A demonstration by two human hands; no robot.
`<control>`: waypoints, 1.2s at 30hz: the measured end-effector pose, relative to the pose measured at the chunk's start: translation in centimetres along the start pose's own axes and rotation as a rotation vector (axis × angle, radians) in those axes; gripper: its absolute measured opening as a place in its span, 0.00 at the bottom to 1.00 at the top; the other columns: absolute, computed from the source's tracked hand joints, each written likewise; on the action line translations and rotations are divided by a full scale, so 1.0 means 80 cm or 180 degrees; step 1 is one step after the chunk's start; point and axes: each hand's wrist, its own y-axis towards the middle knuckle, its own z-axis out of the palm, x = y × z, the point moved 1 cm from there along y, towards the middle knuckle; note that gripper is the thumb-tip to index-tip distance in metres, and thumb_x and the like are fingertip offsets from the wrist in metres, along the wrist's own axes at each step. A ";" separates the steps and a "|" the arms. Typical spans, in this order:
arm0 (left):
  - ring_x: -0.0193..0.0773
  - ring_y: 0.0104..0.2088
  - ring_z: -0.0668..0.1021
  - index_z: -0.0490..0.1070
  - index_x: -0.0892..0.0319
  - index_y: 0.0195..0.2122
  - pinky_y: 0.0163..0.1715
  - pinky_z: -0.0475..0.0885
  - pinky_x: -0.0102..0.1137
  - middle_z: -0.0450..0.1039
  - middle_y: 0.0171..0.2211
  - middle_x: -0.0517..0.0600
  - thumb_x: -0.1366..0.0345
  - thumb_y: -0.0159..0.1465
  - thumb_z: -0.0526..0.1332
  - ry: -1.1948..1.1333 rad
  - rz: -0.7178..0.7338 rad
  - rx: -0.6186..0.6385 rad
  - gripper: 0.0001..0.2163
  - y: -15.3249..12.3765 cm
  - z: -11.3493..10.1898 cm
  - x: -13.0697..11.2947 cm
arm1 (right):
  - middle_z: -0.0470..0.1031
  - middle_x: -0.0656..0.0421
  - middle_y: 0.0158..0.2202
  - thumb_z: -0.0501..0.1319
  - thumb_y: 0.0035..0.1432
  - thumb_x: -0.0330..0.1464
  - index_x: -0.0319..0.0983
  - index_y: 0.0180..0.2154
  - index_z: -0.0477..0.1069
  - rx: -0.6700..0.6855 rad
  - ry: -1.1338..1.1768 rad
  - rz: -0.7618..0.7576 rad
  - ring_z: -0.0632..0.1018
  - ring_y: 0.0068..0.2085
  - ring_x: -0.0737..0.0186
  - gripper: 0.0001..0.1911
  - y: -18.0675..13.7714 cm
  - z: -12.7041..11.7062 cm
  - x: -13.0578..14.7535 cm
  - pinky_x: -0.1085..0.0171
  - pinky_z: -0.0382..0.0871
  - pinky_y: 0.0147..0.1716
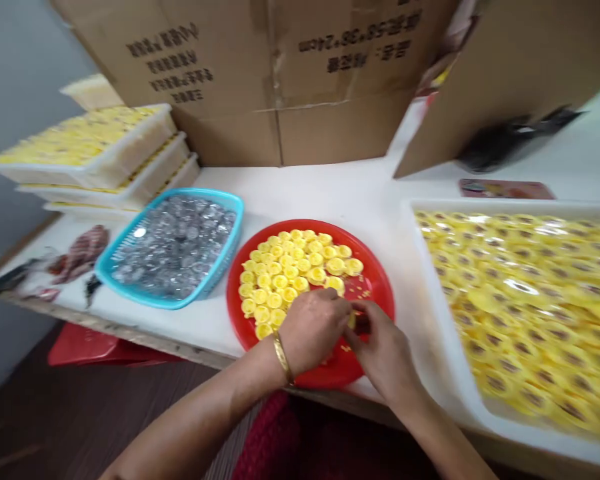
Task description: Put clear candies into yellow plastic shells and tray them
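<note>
Over the right part of a round red plate (pixel 377 287), my left hand (pixel 316 328) and my right hand (pixel 387 350) meet with fingers pinched together. A bit of a small yellow cup-shaped piece (pixel 351 321) shows between their fingertips; most of it is hidden. A gold bangle (pixel 281 359) circles my left wrist. Many more yellow cup-shaped pieces (pixel 290 273) lie close together on the left and far side of the plate, hollow side up. Small yellow crumbs are scattered near my hands.
Left of the plate is a blue basket (pixel 239 227) of clear, shiny pieces. Stacked white trays (pixel 130 160) hold yellow pieces at the far left. A large white tray (pixel 445 333) of yellow pieces with brown centres lies right. Cardboard boxes (pixel 325 133) stand behind.
</note>
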 end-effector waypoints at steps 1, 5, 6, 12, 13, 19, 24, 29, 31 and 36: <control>0.36 0.30 0.76 0.73 0.60 0.30 0.30 0.69 0.29 0.74 0.28 0.49 0.68 0.65 0.55 -0.0133 -0.0070 -0.0156 0.09 -0.004 -0.005 0.008 | 0.77 0.55 0.32 0.59 0.51 0.39 0.40 0.38 0.68 0.0043 0.0061 0.0106 0.78 0.29 0.57 0.13 0.001 0.001 -0.001 0.59 0.74 0.31; 0.34 0.37 0.78 0.75 0.58 0.36 0.39 0.70 0.27 0.78 0.35 0.49 0.71 0.63 0.56 -0.0143 -0.1019 -0.0900 0.08 -0.030 -0.055 0.081 | 0.79 0.53 0.37 0.62 0.47 0.46 0.41 0.40 0.67 0.0334 0.0375 0.0556 0.81 0.33 0.53 0.21 0.003 0.005 -0.010 0.57 0.76 0.34; 0.34 0.39 0.78 0.76 0.57 0.38 0.42 0.69 0.26 0.78 0.38 0.49 0.73 0.63 0.56 0.0119 -0.1465 -0.0923 0.09 -0.041 -0.072 0.109 | 0.80 0.53 0.37 0.62 0.47 0.47 0.42 0.40 0.67 0.0403 0.0472 0.0647 0.81 0.34 0.52 0.22 0.003 0.005 -0.013 0.58 0.77 0.34; 0.44 0.39 0.78 0.77 0.61 0.31 0.41 0.70 0.36 0.78 0.33 0.54 0.66 0.57 0.64 0.0670 -0.2814 -0.0173 0.04 -0.095 -0.117 0.260 | 0.81 0.53 0.35 0.63 0.44 0.48 0.41 0.41 0.67 0.0587 0.0680 0.0931 0.82 0.35 0.53 0.25 0.002 0.010 -0.016 0.61 0.78 0.33; 0.43 0.38 0.78 0.76 0.61 0.31 0.41 0.71 0.37 0.78 0.33 0.53 0.65 0.57 0.65 0.0633 -0.2855 -0.0044 0.05 -0.098 -0.112 0.274 | 0.81 0.53 0.35 0.63 0.44 0.49 0.41 0.42 0.67 0.0600 0.0679 0.0932 0.82 0.35 0.53 0.26 0.002 0.011 -0.013 0.61 0.78 0.33; 0.39 0.37 0.78 0.75 0.61 0.33 0.42 0.71 0.37 0.77 0.33 0.50 0.62 0.61 0.63 0.0346 -0.2890 -0.0085 0.07 -0.108 -0.097 0.297 | 0.81 0.52 0.37 0.62 0.46 0.49 0.41 0.42 0.68 0.0643 0.0584 0.0749 0.82 0.36 0.53 0.25 0.002 0.015 -0.012 0.61 0.79 0.35; 0.39 0.30 0.78 0.79 0.61 0.33 0.30 0.68 0.29 0.76 0.23 0.50 0.66 0.59 0.59 0.0039 -0.3017 -0.0832 0.10 -0.130 -0.120 0.307 | 0.81 0.53 0.35 0.62 0.46 0.50 0.41 0.42 0.68 0.0639 0.0424 0.0679 0.82 0.34 0.53 0.25 0.005 0.015 -0.018 0.61 0.78 0.33; 0.34 0.20 0.74 0.78 0.63 0.34 0.22 0.66 0.26 0.75 0.21 0.48 0.63 0.56 0.59 -0.0364 -0.3018 -0.1352 0.11 -0.138 -0.116 0.302 | 0.80 0.53 0.39 0.62 0.46 0.50 0.42 0.42 0.68 0.0728 0.0451 0.0700 0.82 0.37 0.53 0.25 0.005 0.017 -0.016 0.61 0.78 0.36; 0.33 0.18 0.72 0.78 0.62 0.29 0.21 0.65 0.26 0.73 0.17 0.47 0.63 0.55 0.61 -0.0450 -0.2997 -0.1452 0.09 -0.138 -0.110 0.294 | 0.80 0.54 0.41 0.62 0.47 0.50 0.42 0.43 0.68 0.0798 0.0465 0.0754 0.82 0.39 0.53 0.25 0.005 0.018 -0.017 0.60 0.78 0.39; 0.34 0.19 0.74 0.77 0.60 0.26 0.23 0.66 0.26 0.71 0.16 0.46 0.66 0.53 0.61 -0.0738 -0.2869 -0.1577 0.06 -0.138 -0.102 0.272 | 0.79 0.53 0.42 0.62 0.47 0.50 0.42 0.43 0.68 0.0837 0.0448 0.0771 0.81 0.39 0.53 0.26 0.004 0.017 -0.020 0.59 0.78 0.39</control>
